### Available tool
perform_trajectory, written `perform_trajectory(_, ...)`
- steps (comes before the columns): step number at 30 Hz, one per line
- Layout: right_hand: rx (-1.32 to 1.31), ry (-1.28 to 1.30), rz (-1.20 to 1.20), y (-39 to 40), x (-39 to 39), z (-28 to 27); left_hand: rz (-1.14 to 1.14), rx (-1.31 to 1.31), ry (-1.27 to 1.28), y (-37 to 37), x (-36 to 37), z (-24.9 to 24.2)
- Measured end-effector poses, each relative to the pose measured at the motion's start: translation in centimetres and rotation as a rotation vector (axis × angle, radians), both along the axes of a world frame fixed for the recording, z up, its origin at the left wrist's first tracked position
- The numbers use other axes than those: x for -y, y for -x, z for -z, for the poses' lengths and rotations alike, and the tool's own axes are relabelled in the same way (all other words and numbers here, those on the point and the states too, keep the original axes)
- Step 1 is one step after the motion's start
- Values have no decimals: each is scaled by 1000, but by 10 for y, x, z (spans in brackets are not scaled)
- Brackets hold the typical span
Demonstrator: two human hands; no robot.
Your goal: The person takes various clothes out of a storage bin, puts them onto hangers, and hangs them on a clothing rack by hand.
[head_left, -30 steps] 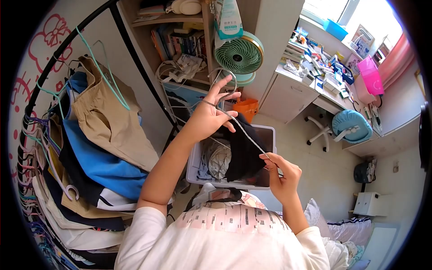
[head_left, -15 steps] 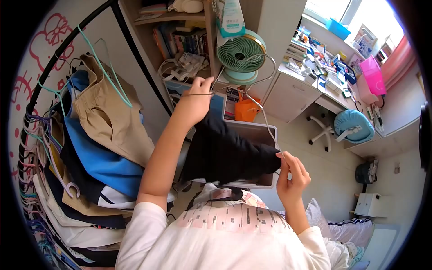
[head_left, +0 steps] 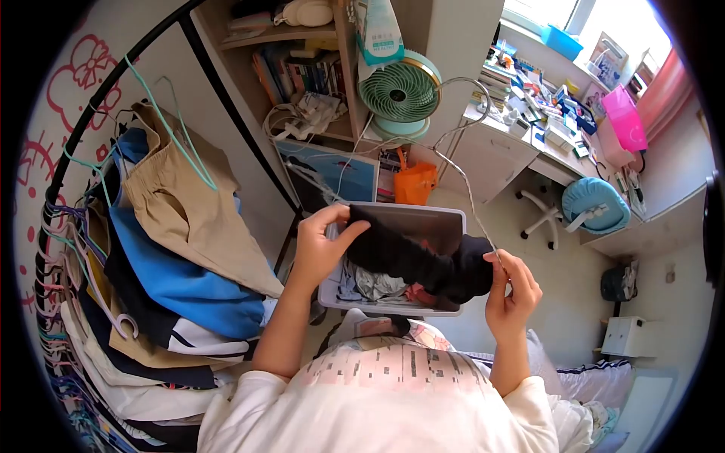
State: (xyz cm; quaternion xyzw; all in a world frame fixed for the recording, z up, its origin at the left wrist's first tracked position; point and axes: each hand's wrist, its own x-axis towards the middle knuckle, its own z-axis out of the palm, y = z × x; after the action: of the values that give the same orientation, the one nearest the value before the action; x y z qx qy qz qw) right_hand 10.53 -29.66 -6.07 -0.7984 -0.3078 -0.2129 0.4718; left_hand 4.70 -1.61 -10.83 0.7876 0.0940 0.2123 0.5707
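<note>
A black garment [head_left: 400,257], its exact kind not clear, stretches between my hands above a grey plastic bin [head_left: 325,298]. My left hand [head_left: 321,245] pinches its upper left edge between thumb and fingers. My right hand [head_left: 513,291] grips the end of a wire hanger [head_left: 470,189] with the fingers pressed together, right beside the bunched end of the garment. The hanger's hook points up and away, toward the desk. Part of the hanger is hidden behind the cloth. Crumpled clothes [head_left: 375,285] lie in the bin below.
To the left, a black rack [head_left: 198,45] carries many clothes, among them beige trousers [head_left: 177,192] and a blue garment [head_left: 162,260]. Ahead stand a green fan [head_left: 400,90], a bookshelf [head_left: 343,83] and an orange bag [head_left: 415,183]. A cluttered desk and blue chair [head_left: 596,210] are at right.
My left hand has come down and nearer, from the hanger to the garment's edge. The hanger has swung farther right, and the clothes in the bin now show.
</note>
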Motion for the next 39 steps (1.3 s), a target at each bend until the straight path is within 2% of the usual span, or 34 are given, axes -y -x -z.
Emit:
perform_trajectory(2, 0, 5, 20, -1, 0, -3, -5, 23, 34, -2, 2, -3)
perform_trajectory(4, 41, 12, 45, -8, 5, -5, -225, 209, 103, -4, -6, -4)
perform_trajectory(6, 81, 21, 67, -11, 15, -7, -407, 225, 31, -5, -28, -4)
perform_trajectory(8, -159, -91, 8, -9, 23, -8, -496, 250, 44, -9, -47, -4)
perform_trajectory(10, -183, -89, 17, -7, 22, -10, -516, 247, -7, -12, -41, -9)
perform_trajectory(12, -137, -40, 9, -8, 22, -11, -723, 575, -298, -22, -24, -16)
perform_trajectory(13, -135, -40, 13, -9, 20, -12, -703, 660, -472, -15, -24, -8)
perform_trajectory(14, -114, -48, -16, -11, 18, -14, -700, 665, -469, -12, -23, -12)
perform_trajectory(16, -90, -52, -40, -13, 17, -18, 72, 536, -1003, -6, -17, -40)
perform_trajectory(17, -89, -34, -64, -15, 17, -21, 71, 540, -998, -11, -16, -47)
perform_trajectory(19, -83, -11, -90, -18, 19, -25, 187, 426, -1230, -30, -18, -59)
perform_trajectory(22, -76, -20, -109, -24, 21, -27, 219, 471, -1166, -43, -25, -67)
perform_trajectory(24, -81, 4, -172, -28, 25, -30, 223, 510, -1242, -50, -27, -73)
perform_trajectory(26, -33, -8, -183, -33, 27, -30, 329, 475, -1302, -59, -43, -64)
perform_trajectory(28, 19, -22, -196, -38, 29, -33, 333, 455, -1330, -61, -59, -50)
perform_trajectory(30, 28, -9, -136, -43, 30, -37, 212, 504, -1269, -55, -61, -50)
perform_trajectory(31, -81, 87, -35, -41, 32, -40, 171, 510, -1273, -51, -58, -53)
perform_trajectory(32, -79, 84, -29, -42, 30, -43, 176, 516, -1274, -48, -55, -56)
perform_trajectory(34, 132, 238, -5, -50, 22, -52, 27, 536, -1342, -45, -51, -59)
perform_trajectory(35, 129, 377, -2, -55, 25, -55, 30, 538, -1344, -43, -50, -62)
perform_trajectory(39, 156, 251, -81, -53, 8, -56, -75, 572, -1398, -39, -48, -72)
